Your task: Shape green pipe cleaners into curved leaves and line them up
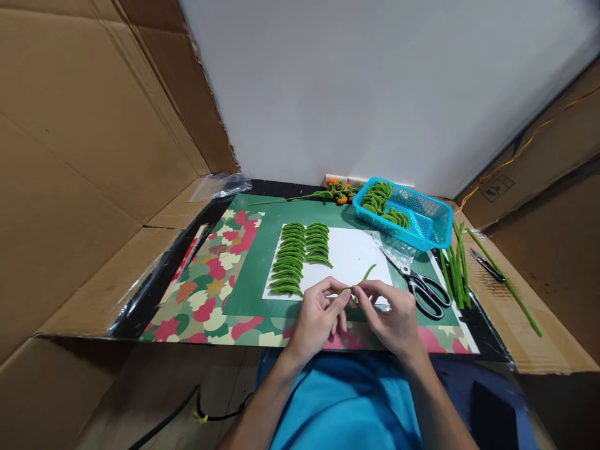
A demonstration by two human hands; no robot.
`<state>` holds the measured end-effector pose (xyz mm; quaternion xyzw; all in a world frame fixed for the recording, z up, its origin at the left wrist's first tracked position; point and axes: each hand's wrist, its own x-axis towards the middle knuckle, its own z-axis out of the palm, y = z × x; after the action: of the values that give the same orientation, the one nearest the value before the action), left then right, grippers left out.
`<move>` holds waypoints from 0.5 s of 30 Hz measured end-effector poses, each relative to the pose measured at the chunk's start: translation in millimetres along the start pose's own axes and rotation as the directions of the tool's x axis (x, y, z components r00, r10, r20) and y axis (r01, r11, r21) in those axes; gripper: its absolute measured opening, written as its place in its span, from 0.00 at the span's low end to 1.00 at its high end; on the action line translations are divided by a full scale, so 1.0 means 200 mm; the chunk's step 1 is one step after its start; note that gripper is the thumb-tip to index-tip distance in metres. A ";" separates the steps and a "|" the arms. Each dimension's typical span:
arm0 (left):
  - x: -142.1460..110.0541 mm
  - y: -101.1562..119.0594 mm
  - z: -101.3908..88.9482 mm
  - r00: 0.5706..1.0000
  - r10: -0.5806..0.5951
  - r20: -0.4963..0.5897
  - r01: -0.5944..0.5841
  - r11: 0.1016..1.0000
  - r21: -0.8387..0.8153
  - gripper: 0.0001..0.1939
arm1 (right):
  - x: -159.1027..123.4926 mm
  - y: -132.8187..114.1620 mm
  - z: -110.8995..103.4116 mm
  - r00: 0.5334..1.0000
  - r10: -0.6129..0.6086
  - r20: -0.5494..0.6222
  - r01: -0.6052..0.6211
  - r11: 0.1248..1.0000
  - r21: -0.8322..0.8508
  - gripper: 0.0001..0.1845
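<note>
Near paper [357, 247], stem [345, 289] pinched by left hand [319, 310] and right hand [392, 315]; could be bent if twisted hard.

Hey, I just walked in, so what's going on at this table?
A person holds a thin green piece between the fingertips of the left hand and right hand. Two columns of curved green pieces lie on white paper, the left column longer. More sit in the blue basket. Scissors lie by the right hand.
</note>
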<state>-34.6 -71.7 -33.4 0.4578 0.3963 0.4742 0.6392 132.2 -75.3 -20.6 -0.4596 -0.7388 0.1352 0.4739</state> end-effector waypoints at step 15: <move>0.00 -0.04 0.00 0.994 0.066 -0.084 -0.056 0.992 0.113 0.15 | 0.00 0.03 -0.02 0.977 -0.165 0.137 0.187 0.968 -0.165 0.07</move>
<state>-32.6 -73.0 -40.5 0.4831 0.4355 0.4905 0.5800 138.8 -73.5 -21.9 -0.4231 -0.8135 0.0542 0.3952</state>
